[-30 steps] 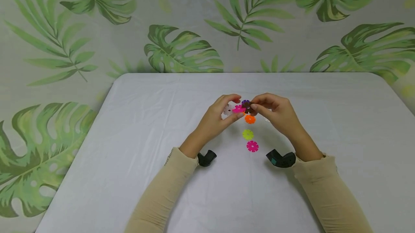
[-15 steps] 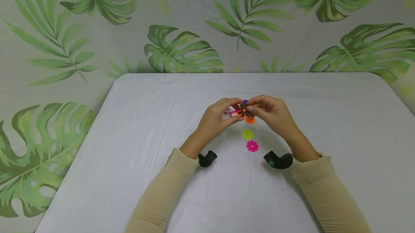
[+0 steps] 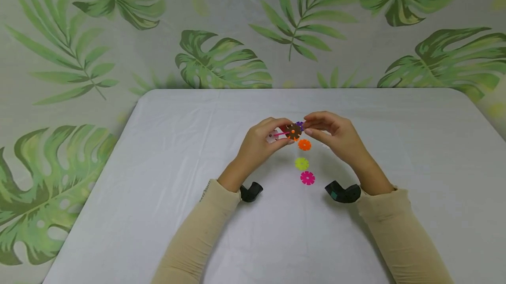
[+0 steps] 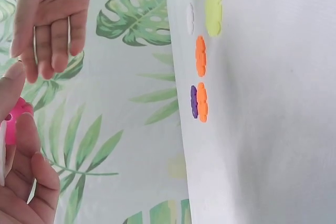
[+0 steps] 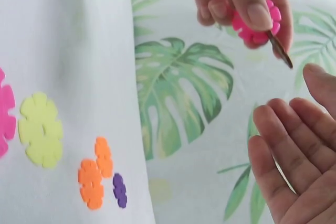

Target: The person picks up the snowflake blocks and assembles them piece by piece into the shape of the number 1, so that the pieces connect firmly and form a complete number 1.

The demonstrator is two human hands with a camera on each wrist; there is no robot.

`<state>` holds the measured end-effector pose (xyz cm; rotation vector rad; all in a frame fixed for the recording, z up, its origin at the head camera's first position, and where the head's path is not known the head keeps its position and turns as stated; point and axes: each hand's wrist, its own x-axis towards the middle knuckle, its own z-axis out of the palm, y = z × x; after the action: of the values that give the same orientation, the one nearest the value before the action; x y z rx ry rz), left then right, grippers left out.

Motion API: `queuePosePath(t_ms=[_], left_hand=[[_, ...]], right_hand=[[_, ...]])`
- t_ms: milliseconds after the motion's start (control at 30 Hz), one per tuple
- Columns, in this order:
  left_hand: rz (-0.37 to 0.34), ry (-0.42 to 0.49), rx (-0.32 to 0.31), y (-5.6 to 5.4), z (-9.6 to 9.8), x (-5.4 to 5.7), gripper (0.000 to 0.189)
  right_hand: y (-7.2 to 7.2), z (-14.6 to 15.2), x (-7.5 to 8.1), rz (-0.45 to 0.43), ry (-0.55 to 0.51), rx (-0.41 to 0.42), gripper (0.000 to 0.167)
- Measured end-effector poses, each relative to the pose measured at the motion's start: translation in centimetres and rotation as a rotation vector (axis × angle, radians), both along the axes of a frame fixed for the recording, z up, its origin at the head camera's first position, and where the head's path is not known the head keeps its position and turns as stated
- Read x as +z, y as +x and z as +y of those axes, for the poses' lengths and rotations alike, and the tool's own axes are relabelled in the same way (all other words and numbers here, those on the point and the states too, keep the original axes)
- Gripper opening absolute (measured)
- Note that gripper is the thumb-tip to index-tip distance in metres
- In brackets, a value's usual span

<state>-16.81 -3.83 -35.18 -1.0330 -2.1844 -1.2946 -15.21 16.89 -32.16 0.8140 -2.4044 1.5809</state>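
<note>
My left hand pinches a small joined chain of notched plastic snowflake discs above the table. A white disc lies toward the palm, a pink disc is in the middle, and a brown disc stands at the outer end. In the right wrist view the left thumb covers part of the pink disc, and the brown one shows edge-on. My right hand is just right of the brown disc, its fingers relaxed and holding nothing. A gap separates its fingertips from the brown disc in the right wrist view.
Loose discs lie on the white table: a pink disc, a yellow-green disc, an orange disc, a second orange disc, a purple disc and a white disc. A leaf-print backdrop rises behind.
The right hand gripped the brown disc and brought it to the pink one, then let go and drew back right. The brown disc now stays with the chain in the left hand.
</note>
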Motion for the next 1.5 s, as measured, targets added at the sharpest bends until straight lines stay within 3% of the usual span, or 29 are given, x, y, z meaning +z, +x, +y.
queuePosePath(t_ms=[200, 533, 833, 1033, 1500], left_hand=[[0.007, 0.001, 0.026, -0.3, -0.4, 0.1, 0.037], [0.017, 0.014, 0.058, -0.4, -0.9, 0.4, 0.039], [0.012, 0.022, 0.069, -0.5, -1.2, 0.6, 0.038], [0.002, 0.026, 0.069, -0.6, -1.2, 0.6, 0.038], [-0.002, 0.029, 0.071, -0.7, -1.4, 0.4, 0.039]], right_hand=[[-0.3, 0.7, 0.0, -0.064, 0.036, -0.012, 0.035], [-3.2, 2.8, -4.4, -0.233, 0.087, -0.024, 0.045], [-4.1, 3.3, -6.7, -0.273, 0.169, -0.005, 0.045], [-4.3, 3.4, -7.7, -0.331, 0.228, -0.036, 0.043], [-4.1, 2.8, -8.4, -0.281, 0.37, -0.059, 0.041]])
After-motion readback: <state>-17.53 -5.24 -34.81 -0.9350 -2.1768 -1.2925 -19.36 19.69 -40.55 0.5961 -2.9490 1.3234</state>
